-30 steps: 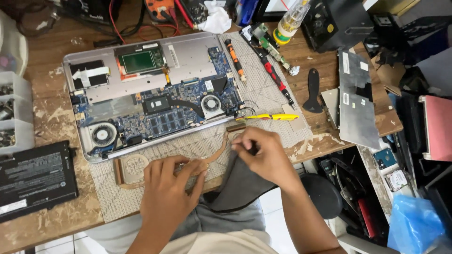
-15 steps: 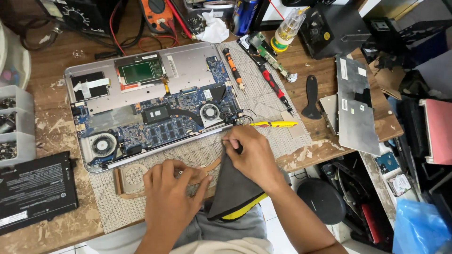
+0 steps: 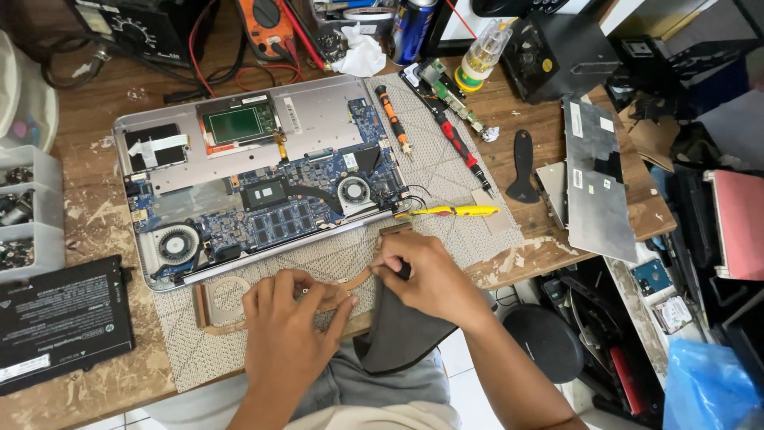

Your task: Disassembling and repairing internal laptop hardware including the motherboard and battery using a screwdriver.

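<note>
Pressed flat, the left hand (image 3: pixel 288 318) pins the curved copper heat pipe (image 3: pixel 239 306) to the woven grey mat (image 3: pixel 350 259) at lower centre. Right hand (image 3: pixel 426 275) is clenched around a dark grey cloth (image 3: pixel 398 326), just below the opened silver laptop (image 3: pixel 263 171).

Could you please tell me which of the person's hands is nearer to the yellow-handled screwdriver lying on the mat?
Right. The right hand lies just below the yellow-handled screwdriver, close under its tip; the left hand is farther down-left, pressing on the copper heat pipe.
</note>
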